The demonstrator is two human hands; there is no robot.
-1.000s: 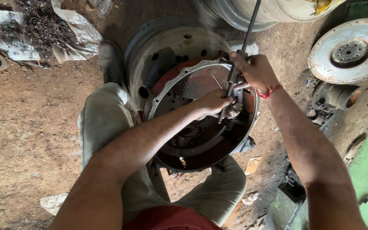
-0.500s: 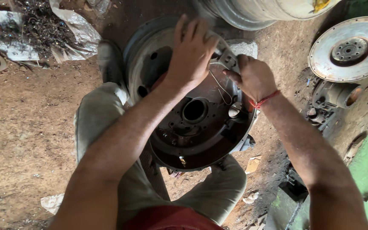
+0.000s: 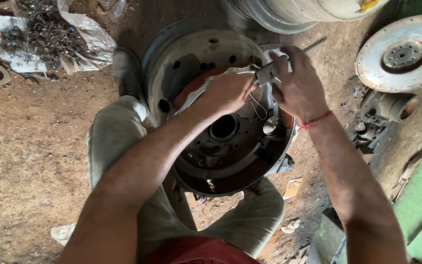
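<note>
**Rod tool held between both hands over the round housing**

Rod tool (image 3: 269, 73) sits gripped in both of my hands, above the far rim of the dark round housing (image 3: 230, 142). My right hand (image 3: 296, 85) is closed around its upper stretch; from that hand the thin rod runs on up and away to the right, its dark tip showing just past my knuckles. My left hand (image 3: 228, 90) is closed on the lower, blockier grey end, which lies just to the left of my right hand, so the two hands nearly touch. The long axis runs on a slant, low at the left hand and high at the right, with the thin end pointing away from me. Both hands are about equally near it. Below them is the housing's central hole (image 3: 223, 128), and the housing rests in a pale wheel rim (image 3: 181, 58) on the dirt floor (image 3: 30, 161).
</note>
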